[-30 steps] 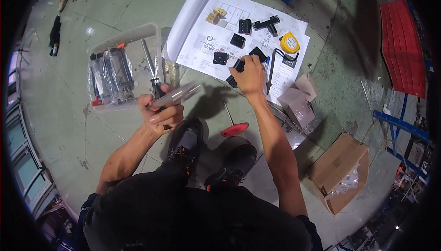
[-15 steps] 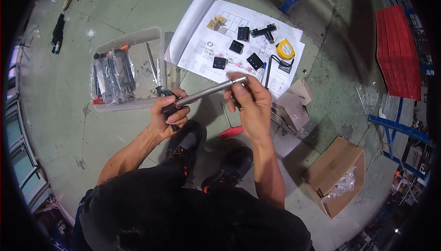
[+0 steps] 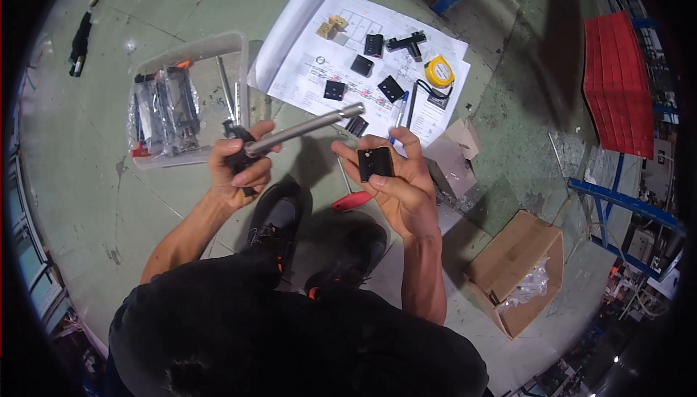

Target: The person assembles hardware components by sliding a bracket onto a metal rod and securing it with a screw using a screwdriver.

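My left hand (image 3: 226, 168) is closed around a black fitting (image 3: 239, 152) from which a silver metal rod (image 3: 308, 128) sticks out up and to the right. The rod's far end reaches over the front of the printed drawing sheets (image 3: 294, 56). My right hand (image 3: 408, 197) holds a small black block (image 3: 376, 166) with holes in it, between thumb and fingers, apart from the rod. Several similar black blocks lie on the sheets, with a black T-shaped fitting (image 3: 409, 44) behind them. Below my hands, a red-handled tool (image 3: 352, 201) lies on the floor.
A clear plastic bin (image 3: 245, 92) with bagged parts and rods stands at left. On the sheets are a yellow tape measure (image 3: 439, 70), a blue pen (image 3: 403, 109) and brass-coloured pieces (image 3: 332, 28). Cardboard boxes (image 3: 515, 252) and a blue metal frame (image 3: 617, 205) are at right.
My hands have moved apart. The right hand has left the rod's end and now shows the black block turned upward; the left hand still holds the fitting with the rod.
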